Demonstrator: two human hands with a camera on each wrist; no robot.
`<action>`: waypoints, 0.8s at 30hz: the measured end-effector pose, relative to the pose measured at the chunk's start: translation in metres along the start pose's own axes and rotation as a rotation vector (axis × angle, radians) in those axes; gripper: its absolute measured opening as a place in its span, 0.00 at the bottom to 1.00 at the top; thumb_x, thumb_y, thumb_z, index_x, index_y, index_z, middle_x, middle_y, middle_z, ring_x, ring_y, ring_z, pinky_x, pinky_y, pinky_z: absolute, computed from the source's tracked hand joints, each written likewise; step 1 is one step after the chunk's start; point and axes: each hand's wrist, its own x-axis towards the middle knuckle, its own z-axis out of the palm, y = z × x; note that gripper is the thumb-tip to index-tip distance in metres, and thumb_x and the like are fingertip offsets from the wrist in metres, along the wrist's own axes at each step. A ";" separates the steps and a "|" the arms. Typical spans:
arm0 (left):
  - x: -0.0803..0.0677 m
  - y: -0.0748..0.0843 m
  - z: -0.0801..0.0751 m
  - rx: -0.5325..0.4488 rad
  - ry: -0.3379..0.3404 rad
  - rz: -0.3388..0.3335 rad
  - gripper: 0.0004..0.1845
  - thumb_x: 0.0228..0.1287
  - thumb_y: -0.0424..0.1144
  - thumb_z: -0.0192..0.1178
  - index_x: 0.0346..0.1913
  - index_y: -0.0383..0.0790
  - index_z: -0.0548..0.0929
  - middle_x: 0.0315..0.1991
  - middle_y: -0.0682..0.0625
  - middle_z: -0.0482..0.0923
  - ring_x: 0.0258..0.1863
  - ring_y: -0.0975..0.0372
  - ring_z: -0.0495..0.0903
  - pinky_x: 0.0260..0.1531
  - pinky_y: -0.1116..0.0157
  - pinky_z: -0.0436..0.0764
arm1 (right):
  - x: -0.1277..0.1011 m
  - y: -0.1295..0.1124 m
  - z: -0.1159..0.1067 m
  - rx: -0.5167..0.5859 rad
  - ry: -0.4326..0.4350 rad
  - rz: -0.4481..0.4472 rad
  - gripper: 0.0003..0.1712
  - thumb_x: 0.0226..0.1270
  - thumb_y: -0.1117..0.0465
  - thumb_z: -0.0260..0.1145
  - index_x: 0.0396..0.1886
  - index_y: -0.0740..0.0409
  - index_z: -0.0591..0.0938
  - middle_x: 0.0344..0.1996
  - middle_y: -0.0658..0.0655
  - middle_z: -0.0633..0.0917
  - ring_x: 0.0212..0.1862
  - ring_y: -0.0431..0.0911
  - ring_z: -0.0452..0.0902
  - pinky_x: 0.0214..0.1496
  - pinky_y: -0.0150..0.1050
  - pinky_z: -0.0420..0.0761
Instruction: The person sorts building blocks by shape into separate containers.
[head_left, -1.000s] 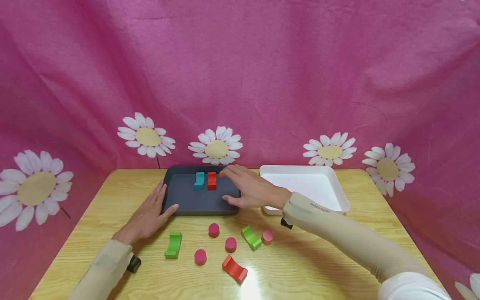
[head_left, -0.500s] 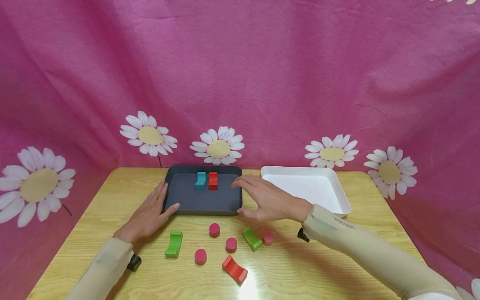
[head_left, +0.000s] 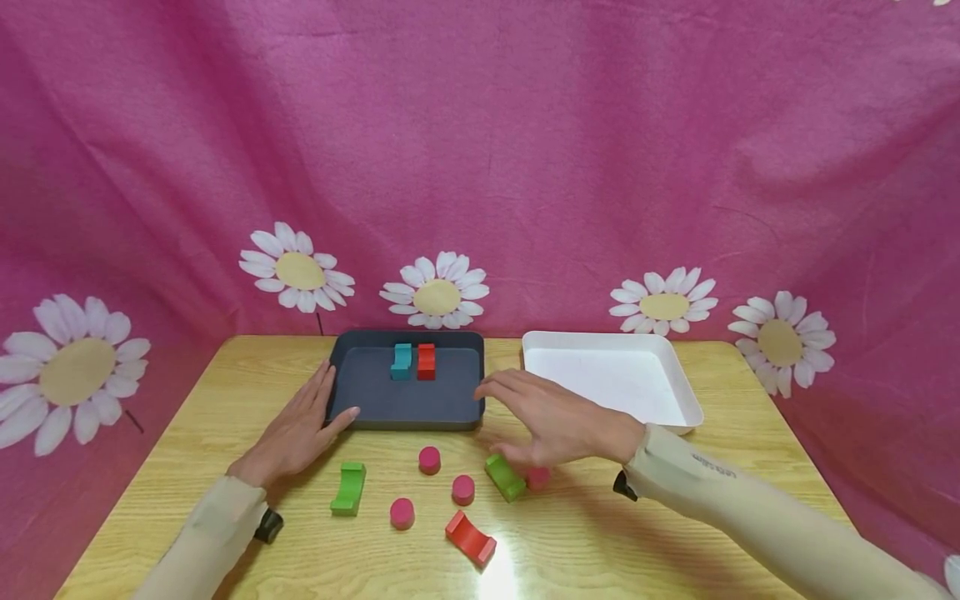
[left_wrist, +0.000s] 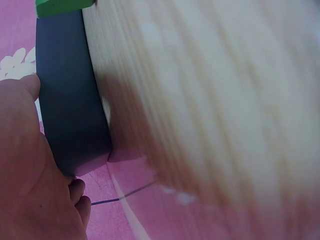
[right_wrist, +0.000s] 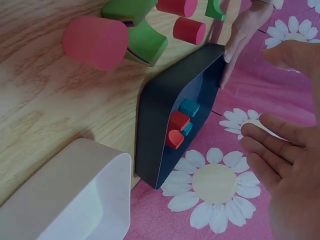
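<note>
My left hand [head_left: 294,433] lies along the left side of the dark tray [head_left: 405,406], its fingers straight and its thumb at the front left corner. Inside the tray a teal curved block [head_left: 401,362] and a red curved block [head_left: 426,362] stand side by side near the back. Off the tray's right front corner hovers my right hand [head_left: 558,421], holding nothing, with thumb and fingers spread apart. Its thumb overlaps the far end of a green curved block [head_left: 505,479] in the head view; contact cannot be told. A pink cylinder [head_left: 537,477] beside that block is partly hidden by the hand.
Nearer on the wooden table lie another green curved block [head_left: 348,489], a red curved block [head_left: 470,539] and three pink cylinders [head_left: 430,460]. A white tray [head_left: 600,367] stands at the back right. Behind the table hangs a pink flowered cloth [head_left: 480,167].
My right hand has drawn back from over the dark tray, moving right and towards me to near the green curved block. The left hand stays at the tray's side.
</note>
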 end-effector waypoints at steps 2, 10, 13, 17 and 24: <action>0.000 0.001 -0.001 -0.002 0.001 0.001 0.52 0.81 0.63 0.52 0.87 0.31 0.41 0.88 0.36 0.36 0.85 0.37 0.42 0.82 0.36 0.48 | -0.003 -0.001 0.000 -0.010 -0.003 -0.006 0.38 0.69 0.45 0.73 0.72 0.57 0.74 0.67 0.53 0.79 0.71 0.48 0.74 0.78 0.47 0.72; -0.001 0.003 -0.001 -0.002 0.001 0.003 0.52 0.81 0.62 0.53 0.87 0.31 0.41 0.88 0.36 0.36 0.85 0.37 0.42 0.82 0.36 0.48 | -0.012 -0.005 0.005 -0.002 -0.014 -0.004 0.38 0.67 0.47 0.76 0.71 0.56 0.74 0.66 0.51 0.79 0.70 0.46 0.74 0.77 0.47 0.74; -0.001 0.003 -0.001 -0.003 0.001 0.003 0.52 0.81 0.62 0.53 0.87 0.31 0.41 0.88 0.35 0.36 0.85 0.37 0.43 0.81 0.36 0.48 | -0.015 -0.006 0.008 -0.001 -0.008 -0.014 0.38 0.67 0.48 0.77 0.71 0.55 0.74 0.65 0.50 0.79 0.69 0.45 0.74 0.75 0.45 0.75; -0.001 0.002 -0.001 -0.008 0.003 0.005 0.52 0.81 0.62 0.53 0.87 0.31 0.41 0.88 0.36 0.36 0.85 0.37 0.43 0.81 0.36 0.48 | -0.020 -0.006 0.012 0.004 -0.016 -0.029 0.39 0.66 0.47 0.77 0.71 0.53 0.73 0.65 0.51 0.78 0.68 0.44 0.74 0.75 0.45 0.75; -0.001 0.001 -0.001 -0.006 0.002 0.008 0.52 0.81 0.62 0.53 0.87 0.31 0.41 0.88 0.36 0.36 0.85 0.37 0.43 0.82 0.36 0.48 | -0.026 -0.007 0.016 -0.014 -0.042 -0.016 0.41 0.66 0.44 0.77 0.72 0.56 0.72 0.66 0.51 0.78 0.69 0.46 0.74 0.76 0.45 0.74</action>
